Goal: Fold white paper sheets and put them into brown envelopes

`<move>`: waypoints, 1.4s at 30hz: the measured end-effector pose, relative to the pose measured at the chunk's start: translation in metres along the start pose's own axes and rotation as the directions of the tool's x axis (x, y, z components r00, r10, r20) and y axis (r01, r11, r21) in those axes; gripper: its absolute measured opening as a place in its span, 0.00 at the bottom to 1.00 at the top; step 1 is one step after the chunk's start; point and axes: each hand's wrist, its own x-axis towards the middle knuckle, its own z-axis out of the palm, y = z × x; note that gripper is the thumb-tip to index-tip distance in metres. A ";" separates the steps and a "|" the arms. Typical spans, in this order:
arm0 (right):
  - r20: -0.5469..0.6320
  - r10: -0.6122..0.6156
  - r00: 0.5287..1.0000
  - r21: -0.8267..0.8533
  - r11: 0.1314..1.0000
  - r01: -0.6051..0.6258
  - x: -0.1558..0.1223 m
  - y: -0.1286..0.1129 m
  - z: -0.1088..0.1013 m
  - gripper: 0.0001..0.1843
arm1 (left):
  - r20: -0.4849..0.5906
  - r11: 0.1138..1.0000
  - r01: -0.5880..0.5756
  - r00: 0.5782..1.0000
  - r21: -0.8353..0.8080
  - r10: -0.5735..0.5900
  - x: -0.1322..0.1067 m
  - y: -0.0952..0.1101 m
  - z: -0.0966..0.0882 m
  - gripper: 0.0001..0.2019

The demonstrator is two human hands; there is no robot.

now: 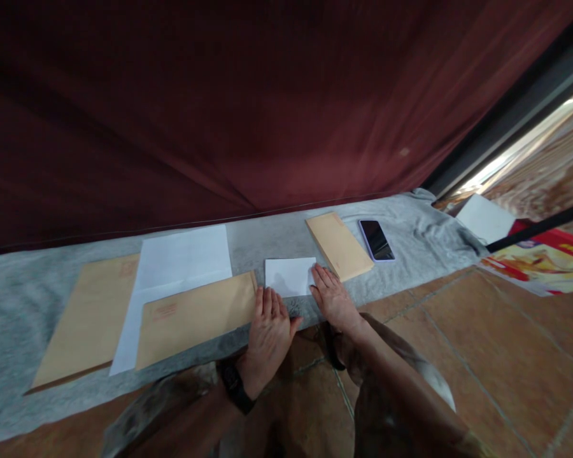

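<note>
A small folded sheet of white paper (289,275) lies flat on the grey cloth in front of me. My right hand (333,298) rests with outstretched fingers on its right edge. My left hand (270,326) lies palm down, fingers straight, by the lower left corner of the folded sheet. Its fingertips also come close to the right end of a brown envelope (195,318); whether they touch it I cannot tell. Neither hand grips anything. Beyond my right fingers lies a stack of brown envelopes (339,245).
Larger white sheets (186,254) and another brown envelope (88,318) are at the left. A phone (376,240) sits right of the stack. The grey cloth (424,229) covers a narrow ledge against a dark red curtain (267,114). A colourful printed box (549,257) stands on the tiled floor.
</note>
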 end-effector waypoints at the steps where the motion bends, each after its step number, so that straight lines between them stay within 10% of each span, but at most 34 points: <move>1: -0.006 0.014 1.000 0.006 1.000 -0.014 -0.001 -0.002 0.000 0.28 | -0.002 0.999 -0.002 1.000 -0.041 0.001 0.001 -0.001 -0.002 0.29; 8: -0.053 0.045 0.998 0.090 0.995 -0.040 0.004 -0.009 -0.007 0.27 | -0.029 0.994 0.022 0.999 -0.111 -0.025 0.017 -0.041 -0.018 0.29; 16: -0.053 0.011 0.999 0.138 0.990 -0.004 0.012 -0.024 -0.014 0.22 | 0.237 0.970 0.226 0.951 -0.091 -0.200 0.027 -0.124 -0.014 0.47; 25: -0.030 -0.047 0.998 0.199 0.979 0.052 0.023 -0.055 -0.016 0.19 | 0.417 0.980 0.177 0.901 -0.094 -0.123 0.014 -0.123 -0.021 0.56; 42: 0.036 -0.323 0.946 0.239 0.922 0.306 0.021 -0.096 0.002 0.20 | 0.384 0.979 0.162 0.918 -0.124 -0.103 0.012 -0.122 -0.016 0.52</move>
